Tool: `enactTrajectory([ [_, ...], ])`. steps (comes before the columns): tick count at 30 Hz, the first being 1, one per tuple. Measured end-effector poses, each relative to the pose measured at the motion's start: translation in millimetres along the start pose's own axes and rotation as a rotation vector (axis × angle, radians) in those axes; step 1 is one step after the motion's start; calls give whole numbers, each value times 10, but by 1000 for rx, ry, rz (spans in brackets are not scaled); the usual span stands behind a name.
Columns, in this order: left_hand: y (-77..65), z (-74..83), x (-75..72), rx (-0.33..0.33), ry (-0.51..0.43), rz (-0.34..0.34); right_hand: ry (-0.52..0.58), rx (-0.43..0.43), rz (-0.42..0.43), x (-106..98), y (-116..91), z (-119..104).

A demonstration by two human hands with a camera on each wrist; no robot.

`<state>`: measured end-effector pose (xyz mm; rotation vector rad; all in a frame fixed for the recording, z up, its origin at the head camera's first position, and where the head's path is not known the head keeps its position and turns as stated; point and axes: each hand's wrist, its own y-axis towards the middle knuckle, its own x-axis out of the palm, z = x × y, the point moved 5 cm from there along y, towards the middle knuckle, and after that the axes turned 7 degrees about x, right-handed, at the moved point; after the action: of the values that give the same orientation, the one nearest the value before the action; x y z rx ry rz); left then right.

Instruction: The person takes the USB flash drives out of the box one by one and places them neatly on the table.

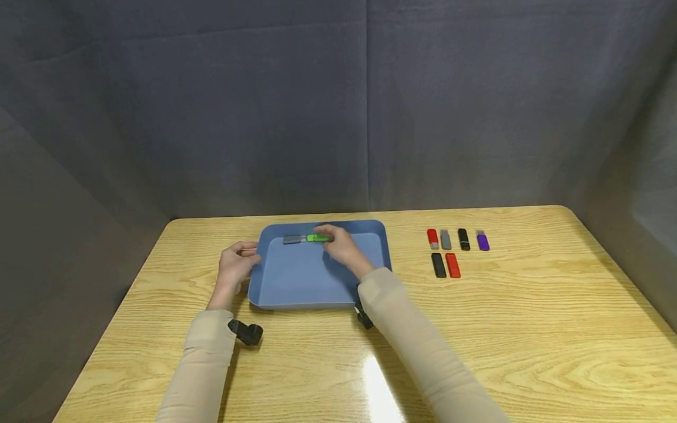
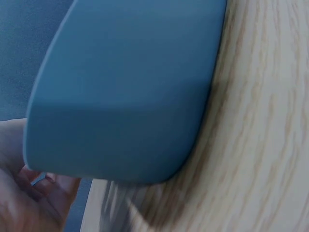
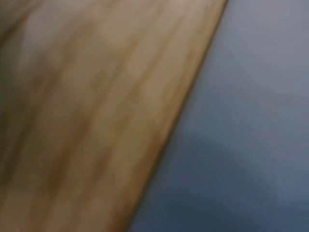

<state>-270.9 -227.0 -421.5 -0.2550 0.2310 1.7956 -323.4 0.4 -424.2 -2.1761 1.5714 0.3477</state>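
Note:
A shallow blue tray lies on the wooden table. My left hand holds its left side near the rim, thumb at the edge; the left wrist view shows the fingers partly behind the tray wall. Inside the tray, along the far wall, a grey USB stick and a green USB stick lie in line, metal plugs facing each other. My right hand reaches over the tray and pinches the green stick between thumb and index finger. The right wrist view misses this hand.
Right of the tray, several USB sticks lie in two rows on the table: a red one, a grey one, a black one and a purple one behind, a black and a red one in front. Dark curtains surround the table.

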Motion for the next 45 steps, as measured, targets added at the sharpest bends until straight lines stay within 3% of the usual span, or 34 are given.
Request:
enactTrajectory([
  [6, -22, 29, 19, -32, 31, -6, -72, -23, 14, -14, 3, 6],
  [14, -4, -1, 40, -32, 38, -6, -111, -68, 100, -70, -8, 22],
  [31, 18, 13, 52, -32, 47, -9, -118, -12, 160, -178, -12, 41],
  [45, 7, -7, 26, -45, 46, -8, -223, -9, 153, -162, -53, 27],
])
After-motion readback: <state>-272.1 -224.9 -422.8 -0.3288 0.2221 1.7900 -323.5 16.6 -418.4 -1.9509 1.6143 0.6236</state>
